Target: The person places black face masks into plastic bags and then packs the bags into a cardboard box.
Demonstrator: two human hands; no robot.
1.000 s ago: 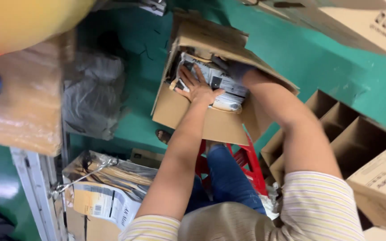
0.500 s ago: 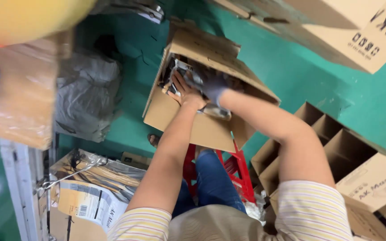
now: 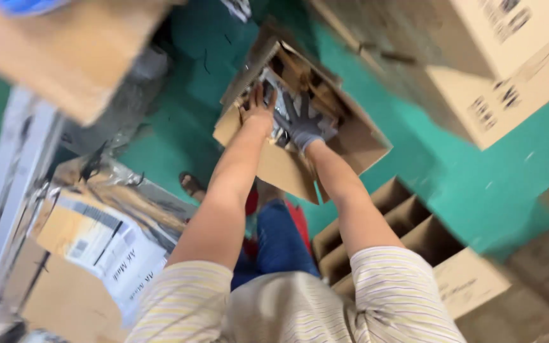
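The green floor takes up most of what you see, crowded with cardboard: big cartons stacked at upper right, a divided box with empty cells just beside your right side, and a plastic-wrapped bundle with a paper label at lower left. Straight ahead of you sits the open cardboard box, tipped toward you with its flaps spread, likely so that you can reach the contents without leaning further. You sit with both arms stretched into it, knees below in blue trousers over a red stool. Inside the box lie shiny plastic-wrapped items, pale and dark, packed among brown card pieces; motion blur hides what they are. Your right hand, in a grey glove, rests palm-down with fingers spread over the wrapped items, pressing rather than gripping as far as can be seen. Your bare left hand sits at the near-left edge of the contents, fingers extended upward; whether it has closed on anything you cannot tell.
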